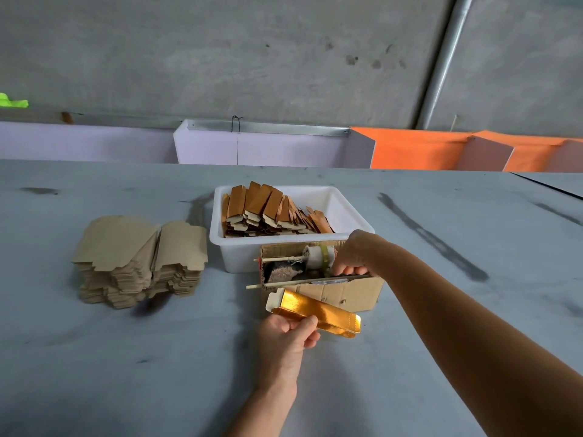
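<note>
Gold foil carton, long and narrow, held just above the counter a little in from its near edge, white end flap open at the left. Pinched near that left end by the left hand, thumb on top, fingers curled underneath.

Just beyond the carton, a small cardboard box set against the near wall of a white plastic tub at mid-counter. Right hand reaching down into the cardboard box from the right, fingers bent over its near wall beside a white roll banded in yellow-green; impossible to tell whether anything caught in those fingers. Two thin wooden sticks poking out of the box's left side.

In the tub, rows of folded gold cartons packed on end. Toward the counter's left edge, well apart from both hands, a thick stack of flat brown card blanks.
</note>
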A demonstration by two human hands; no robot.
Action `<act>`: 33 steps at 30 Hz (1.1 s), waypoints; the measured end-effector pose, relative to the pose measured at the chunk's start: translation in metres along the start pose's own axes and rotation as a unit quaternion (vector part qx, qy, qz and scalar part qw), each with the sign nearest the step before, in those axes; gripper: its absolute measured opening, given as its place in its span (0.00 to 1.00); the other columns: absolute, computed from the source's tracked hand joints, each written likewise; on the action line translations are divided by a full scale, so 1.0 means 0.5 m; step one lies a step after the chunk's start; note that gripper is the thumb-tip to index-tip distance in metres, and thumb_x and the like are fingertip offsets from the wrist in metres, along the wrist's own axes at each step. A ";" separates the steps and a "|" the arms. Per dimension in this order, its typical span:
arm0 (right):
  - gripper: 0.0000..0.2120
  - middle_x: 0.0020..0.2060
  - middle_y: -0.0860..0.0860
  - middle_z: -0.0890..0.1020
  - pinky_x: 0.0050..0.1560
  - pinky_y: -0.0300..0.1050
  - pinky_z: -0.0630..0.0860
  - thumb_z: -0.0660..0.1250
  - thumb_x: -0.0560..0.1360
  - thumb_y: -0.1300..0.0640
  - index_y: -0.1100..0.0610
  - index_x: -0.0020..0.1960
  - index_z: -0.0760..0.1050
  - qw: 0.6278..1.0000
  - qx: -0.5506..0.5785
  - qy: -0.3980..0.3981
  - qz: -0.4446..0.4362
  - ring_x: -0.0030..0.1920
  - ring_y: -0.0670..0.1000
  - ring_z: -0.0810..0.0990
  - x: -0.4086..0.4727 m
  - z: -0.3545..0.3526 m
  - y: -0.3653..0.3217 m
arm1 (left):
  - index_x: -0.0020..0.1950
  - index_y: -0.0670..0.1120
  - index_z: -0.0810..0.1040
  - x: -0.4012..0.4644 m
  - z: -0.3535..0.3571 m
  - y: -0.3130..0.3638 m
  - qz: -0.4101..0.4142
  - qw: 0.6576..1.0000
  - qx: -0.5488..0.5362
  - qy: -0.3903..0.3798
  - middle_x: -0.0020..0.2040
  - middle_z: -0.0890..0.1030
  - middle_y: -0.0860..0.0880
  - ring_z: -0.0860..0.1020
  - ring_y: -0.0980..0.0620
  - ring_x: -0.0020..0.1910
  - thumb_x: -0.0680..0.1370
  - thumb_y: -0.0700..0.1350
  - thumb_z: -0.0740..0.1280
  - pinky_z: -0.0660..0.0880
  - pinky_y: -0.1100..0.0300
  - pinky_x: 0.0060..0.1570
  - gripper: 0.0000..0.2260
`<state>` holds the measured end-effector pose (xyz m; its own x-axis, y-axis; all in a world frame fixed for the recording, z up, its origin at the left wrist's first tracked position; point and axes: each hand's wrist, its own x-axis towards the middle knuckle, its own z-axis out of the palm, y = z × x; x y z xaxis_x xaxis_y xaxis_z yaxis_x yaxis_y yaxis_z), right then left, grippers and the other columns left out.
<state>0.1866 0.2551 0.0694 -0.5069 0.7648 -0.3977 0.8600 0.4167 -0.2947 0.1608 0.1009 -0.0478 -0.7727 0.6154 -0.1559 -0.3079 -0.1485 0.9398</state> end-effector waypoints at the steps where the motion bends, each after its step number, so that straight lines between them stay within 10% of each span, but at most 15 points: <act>1: 0.09 0.29 0.49 0.72 0.33 0.35 0.66 0.70 0.72 0.59 0.57 0.39 0.71 1.000 -0.007 0.006 -0.005 0.29 0.45 0.67 0.002 0.004 -0.001 | 0.36 0.42 0.79 -0.001 -0.001 0.000 -0.001 1.000 -0.001 0.002 0.28 0.81 0.47 0.78 0.54 0.25 0.72 0.33 0.70 0.75 0.64 0.26 0.07; 13: 0.12 0.41 0.50 0.73 0.50 0.37 0.69 0.69 0.73 0.53 0.56 0.42 0.67 0.999 -0.021 0.008 0.024 0.44 0.48 0.70 0.025 0.026 -0.010 | 0.39 0.41 0.80 -0.003 -0.001 0.003 0.001 1.000 0.015 -0.001 0.29 0.82 0.48 0.79 0.55 0.26 0.72 0.34 0.71 0.75 0.65 0.27 0.04; 17: 0.21 0.45 0.51 0.74 0.47 0.37 0.70 0.73 0.70 0.51 0.58 0.58 0.70 0.998 -0.001 0.049 0.028 0.45 0.47 0.71 0.029 0.033 -0.006 | 0.38 0.41 0.80 -0.004 -0.001 0.005 0.000 1.000 0.009 -0.005 0.29 0.82 0.48 0.78 0.55 0.26 0.72 0.33 0.70 0.75 0.65 0.27 0.05; 24: 0.14 0.36 0.52 0.72 0.38 0.37 0.69 0.71 0.71 0.56 0.57 0.39 0.65 0.993 0.107 0.024 0.034 0.41 0.50 0.71 0.032 0.038 -0.010 | 0.37 0.42 0.80 -0.007 0.000 0.007 0.004 1.000 0.012 -0.005 0.28 0.81 0.47 0.78 0.55 0.26 0.72 0.33 0.71 0.74 0.65 0.27 0.06; 33: 0.09 0.34 0.52 0.74 0.34 0.36 0.68 0.70 0.72 0.59 0.59 0.45 0.70 0.996 0.065 0.058 0.019 0.32 0.46 0.70 0.024 0.015 0.004 | 0.37 0.42 0.80 -0.004 0.001 0.004 0.004 1.000 0.019 -0.005 0.29 0.81 0.47 0.79 0.55 0.26 0.72 0.34 0.71 0.74 0.65 0.27 0.05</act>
<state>0.1818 0.2616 0.0575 -0.4580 0.8335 -0.3091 0.8590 0.3256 -0.3950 0.1621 0.0996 -0.0456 -0.7687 0.6227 -0.1459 -0.2810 -0.1240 0.9516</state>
